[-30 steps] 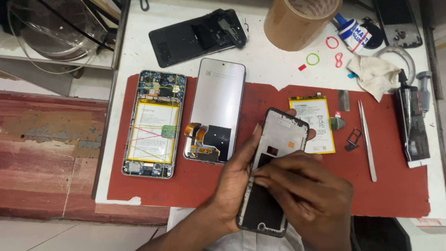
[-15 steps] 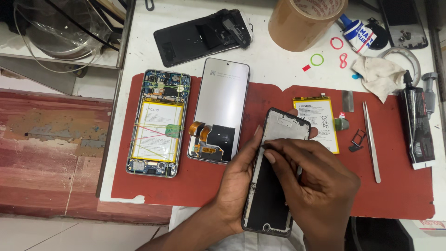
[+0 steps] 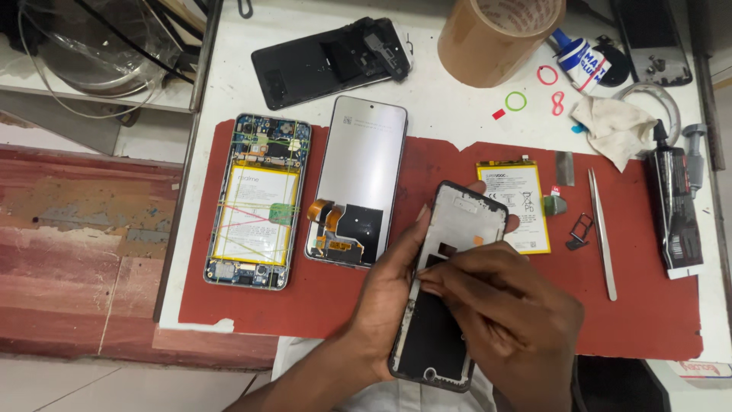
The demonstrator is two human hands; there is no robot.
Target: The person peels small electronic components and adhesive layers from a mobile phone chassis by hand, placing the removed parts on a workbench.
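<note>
The left hand (image 3: 385, 305) holds a black phone frame (image 3: 450, 282) from its left side, with the fingers wrapped around the edge, so its grip is clamped on the frame. The frame is lifted a little above the near edge of the red mat (image 3: 640, 305), tilted, with its inner side facing up. The right hand (image 3: 511, 320) lies over the lower right part of the frame, and its fingertips (image 3: 428, 278) are pressed together on the middle of the inner surface; I cannot tell if something small is pinched between them. On the mat to the left lies an opened phone (image 3: 258, 200) with a yellow battery, and beside it a screen panel (image 3: 358, 179) lying face down with an orange flex cable. Just right of the frame there is a loose battery (image 3: 526, 200), then a small card tray (image 3: 579, 230) and metal tweezers (image 3: 601, 229). Further back on the white counter (image 3: 450, 114) are a black back cover (image 3: 332, 61) and a roll of brown tape (image 3: 496, 34).
</note>
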